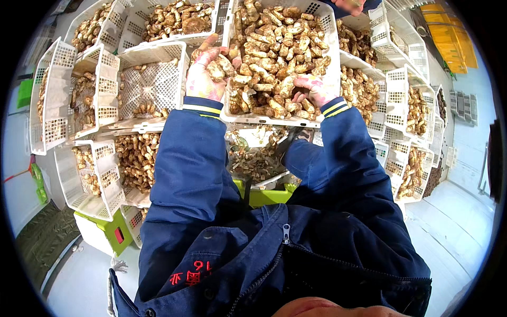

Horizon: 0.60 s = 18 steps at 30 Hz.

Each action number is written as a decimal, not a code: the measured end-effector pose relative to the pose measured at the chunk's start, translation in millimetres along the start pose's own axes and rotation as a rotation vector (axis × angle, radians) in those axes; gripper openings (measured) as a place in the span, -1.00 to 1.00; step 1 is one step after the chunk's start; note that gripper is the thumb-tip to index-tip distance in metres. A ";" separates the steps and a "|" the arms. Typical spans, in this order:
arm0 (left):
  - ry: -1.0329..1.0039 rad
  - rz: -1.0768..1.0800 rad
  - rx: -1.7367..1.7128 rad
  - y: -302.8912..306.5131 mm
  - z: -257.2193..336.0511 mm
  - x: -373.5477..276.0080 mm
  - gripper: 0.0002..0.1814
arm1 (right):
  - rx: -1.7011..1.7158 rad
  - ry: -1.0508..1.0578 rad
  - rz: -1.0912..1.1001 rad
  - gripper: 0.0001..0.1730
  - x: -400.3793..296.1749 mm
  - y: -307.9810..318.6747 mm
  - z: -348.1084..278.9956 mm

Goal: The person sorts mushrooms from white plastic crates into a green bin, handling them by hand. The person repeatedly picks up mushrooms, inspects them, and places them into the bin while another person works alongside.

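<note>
A white perforated plastic crate (335,47) full of pale brown mushrooms (273,51), matsutake-like with thick stems, lies in front of me. My left hand (204,77) is at its left wall, palm up, holding several mushrooms (217,69) under curled fingers. Inside the crate's near right part, my right hand (313,90) has its fingertips on a single mushroom (286,85). Part of that grip is hidden beneath the hand. Left of my left hand stands another white crate (152,85) with a few mushrooms along its near side and corners.
More mushroom crates surround me, including a left one (95,115) and stacked right ones (396,101). Below my hands is a container of trimmings (257,158) by a green bin (269,196). Another person's hand (351,6) shows at the top. Yellow crates (445,37) stand far right.
</note>
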<state>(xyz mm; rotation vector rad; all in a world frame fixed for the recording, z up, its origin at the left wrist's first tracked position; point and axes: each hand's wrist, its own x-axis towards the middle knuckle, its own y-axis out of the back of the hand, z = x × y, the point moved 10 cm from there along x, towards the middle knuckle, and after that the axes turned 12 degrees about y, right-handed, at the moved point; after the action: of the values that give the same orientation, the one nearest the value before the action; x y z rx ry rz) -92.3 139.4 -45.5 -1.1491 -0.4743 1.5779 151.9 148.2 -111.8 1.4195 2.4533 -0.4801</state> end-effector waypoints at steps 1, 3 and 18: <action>0.017 0.029 0.000 1.1 -0.9 -1.2 -0.60 | 0.026 0.020 0.026 -0.73 -1.7 -1.5 -3.6; 0.084 -0.087 -0.038 -5.8 -12.3 3.3 -0.61 | 0.076 0.058 0.082 -0.74 -5.1 -2.8 -12.9; 0.366 -0.432 0.237 -47.8 -75.7 -12.5 -0.42 | -0.797 0.690 0.129 -0.77 -33.4 -59.0 -153.1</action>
<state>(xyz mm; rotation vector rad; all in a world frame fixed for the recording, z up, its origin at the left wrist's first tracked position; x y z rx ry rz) -3.4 125.3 -37.2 -1.0394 -0.2595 0.9942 107.1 157.3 49.2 1.4706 2.4806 1.0711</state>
